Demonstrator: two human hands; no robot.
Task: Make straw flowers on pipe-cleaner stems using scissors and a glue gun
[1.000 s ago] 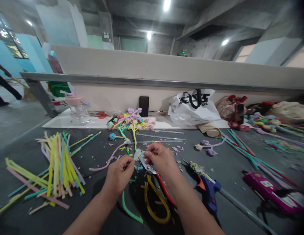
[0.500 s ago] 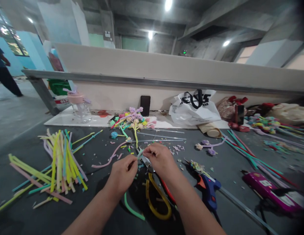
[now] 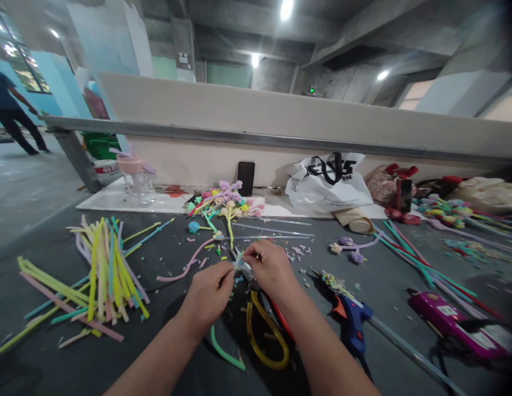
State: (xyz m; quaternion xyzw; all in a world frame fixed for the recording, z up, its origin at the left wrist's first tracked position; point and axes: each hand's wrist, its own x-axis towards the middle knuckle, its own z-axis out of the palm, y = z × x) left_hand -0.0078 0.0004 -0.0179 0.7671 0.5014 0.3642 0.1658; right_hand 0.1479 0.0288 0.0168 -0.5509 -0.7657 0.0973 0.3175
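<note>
Just above the work surface, my left hand (image 3: 210, 290) and my right hand (image 3: 271, 270) almost meet. Both are closed, fingertips pinching a short pale blue-green chenille stem (image 3: 238, 260) between them. Directly beneath lie scissors (image 3: 267, 360) with a yellow looped handle and a red part beside it; my right hand and forearm hide some of them. A green fuzzy stem (image 3: 225, 355) curves on the table below my left hand. Beyond the hands, a pink stem (image 3: 190, 267) and a bunch of fuzzy flowers (image 3: 226, 201) lie among small clippings.
Loose colored stems (image 3: 101, 269) are heaped on the left. To the right lie a blue glue gun (image 3: 354, 322) and a magenta tool (image 3: 453, 322). A plastic jug (image 3: 138, 181), a phone (image 3: 246, 178) and a white bag (image 3: 328, 184) stand along the back. A person (image 3: 12, 107) is far left.
Both hands keep their pinch on the chenille stem in nearly the same spot, with a small shift of the fingers. In the left background, the person has moved rightward.
</note>
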